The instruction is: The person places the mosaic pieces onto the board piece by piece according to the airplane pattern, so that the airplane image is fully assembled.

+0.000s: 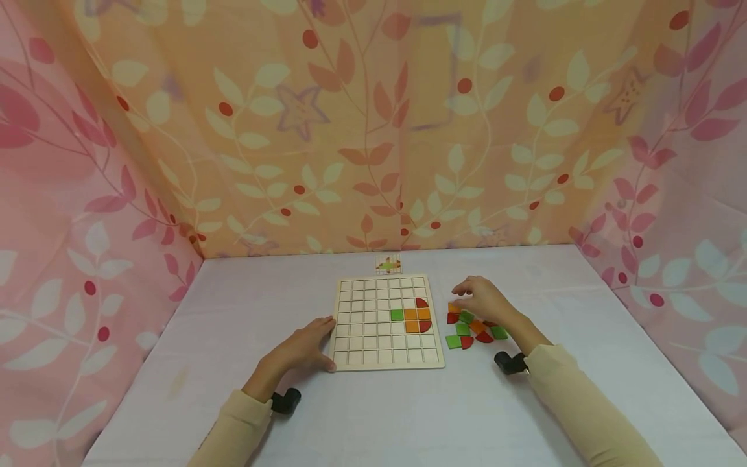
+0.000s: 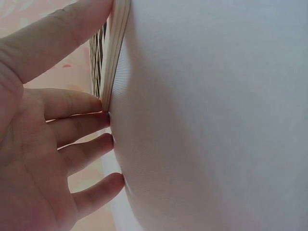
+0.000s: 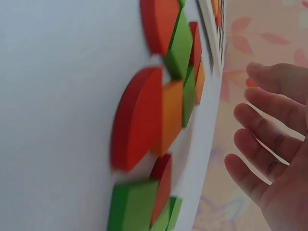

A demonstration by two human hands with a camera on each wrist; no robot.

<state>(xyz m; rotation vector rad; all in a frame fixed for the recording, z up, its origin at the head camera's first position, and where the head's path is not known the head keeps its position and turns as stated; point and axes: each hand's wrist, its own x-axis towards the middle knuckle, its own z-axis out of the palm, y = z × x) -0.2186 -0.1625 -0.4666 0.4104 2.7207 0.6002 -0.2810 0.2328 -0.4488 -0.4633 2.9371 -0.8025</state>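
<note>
A square wooden grid board lies on the table with a green square, several orange squares and two red quarter-round pieces in its right-hand cells. My left hand rests at the board's left edge, thumb near the front corner. In the left wrist view, its fingertips touch the board's side and the table, fingers fairly straight. Right of the board, my right hand hovers over a loose pile of green, orange and red pieces. The right wrist view shows its fingers loosely bent and holding nothing.
A small pattern card lies behind the board, near the back edge of the white table. Flower-printed curtains enclose the back and sides. A black wrist camera sits by the right cuff, another by the left.
</note>
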